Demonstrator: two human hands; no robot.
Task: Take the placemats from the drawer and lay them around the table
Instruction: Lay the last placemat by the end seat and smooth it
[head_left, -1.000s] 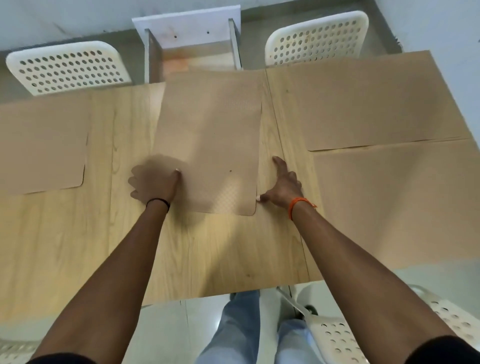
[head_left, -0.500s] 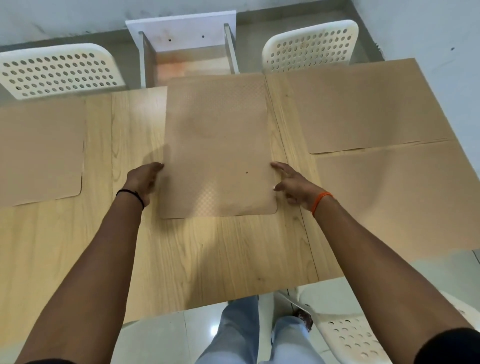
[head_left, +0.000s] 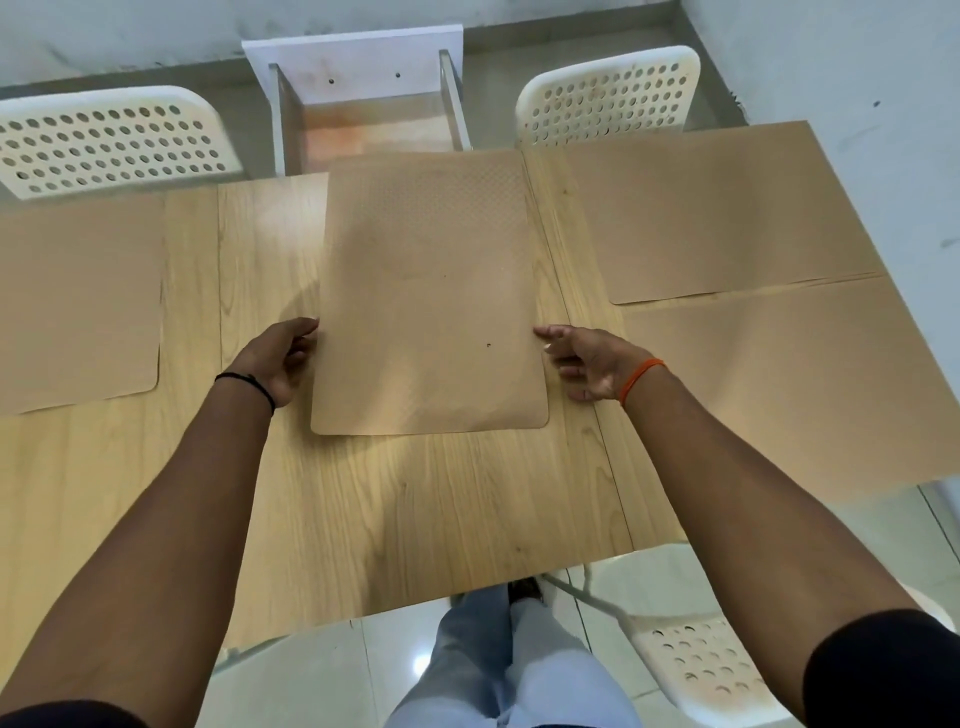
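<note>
Fingers of the left hand (head_left: 278, 356) lie loosely extended, tips at the left edge of the middle mat (head_left: 431, 291); those of the right hand (head_left: 589, 364) are spread and relaxed just beside its right edge — neither hand grips anything. The mat lies flat on the table (head_left: 405, 509) (its far end reaches the table's far edge). Another mat (head_left: 78, 301) lies at left, two more — far (head_left: 717, 218) and near (head_left: 800, 384) — at right. The open drawer (head_left: 363, 104) stands beyond, between two white chairs.
</note>
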